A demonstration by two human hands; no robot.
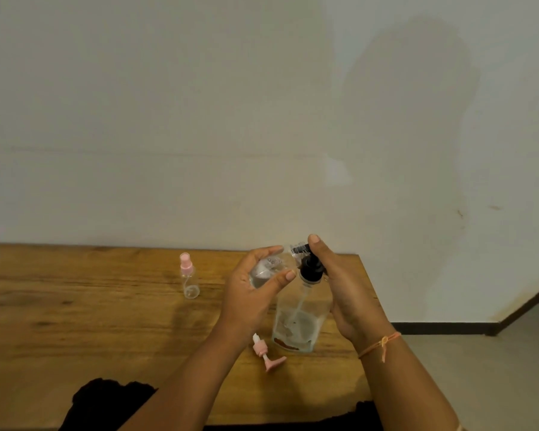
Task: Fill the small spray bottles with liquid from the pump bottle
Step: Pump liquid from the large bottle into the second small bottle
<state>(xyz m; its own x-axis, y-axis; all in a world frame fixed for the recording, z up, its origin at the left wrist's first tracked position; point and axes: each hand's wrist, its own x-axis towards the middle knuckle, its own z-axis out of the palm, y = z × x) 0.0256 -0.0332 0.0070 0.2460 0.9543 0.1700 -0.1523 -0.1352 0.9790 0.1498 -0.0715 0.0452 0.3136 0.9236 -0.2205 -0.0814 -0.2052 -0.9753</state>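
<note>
A clear pump bottle [296,325] with a black pump head [310,269] stands on the wooden table [91,321]. My right hand [346,293] grips its pump head from the right, the forefinger lying over the top. My left hand [252,287] holds a small clear spray bottle [263,272], uncapped, tilted with its mouth at the pump's nozzle; some liquid shows inside it. A second small spray bottle [190,276] with a pink cap stands upright to the left. A loose pink spray cap [266,353] lies on the table in front of the pump bottle.
The table's right edge [366,306] runs just past my right hand, with floor beyond it. A pale wall stands behind the table. Dark cloth [106,402] lies at the near edge.
</note>
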